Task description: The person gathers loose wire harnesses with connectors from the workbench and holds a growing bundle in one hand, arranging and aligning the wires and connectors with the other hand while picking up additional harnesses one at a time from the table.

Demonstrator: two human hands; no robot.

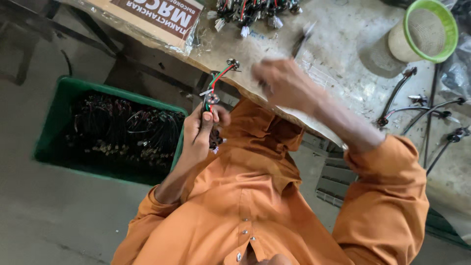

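Taking the workbench (pixel 338 73) as the landmark: off its near edge, at the far left, a green crate (pixel 59 118) sits on the floor, filled with a dark tangle of wire pieces. Next to the crate, just below the bench edge, the left hand (pixel 201 130) is curled tight around a small wire harness (pixel 212 93), thumb pressed on top; its red, green and black wires rise from the fist to a small metal fitting that reaches the bench edge. A cardboard box in clear wrap (pixel 152 19) lies on the bench's far left corner, and a heap of wired connectors (pixel 250 12) rests beside it. Over the middle of the bench the right hand (pixel 284 83) is blurred; it seems to pinch a thin dark tool (pixel 301 41), though how far the fingers close I cannot tell. Further right on the bench stand a green-rimmed mesh basket (pixel 424 32) and several black cables (pixel 422 113) spread below it.
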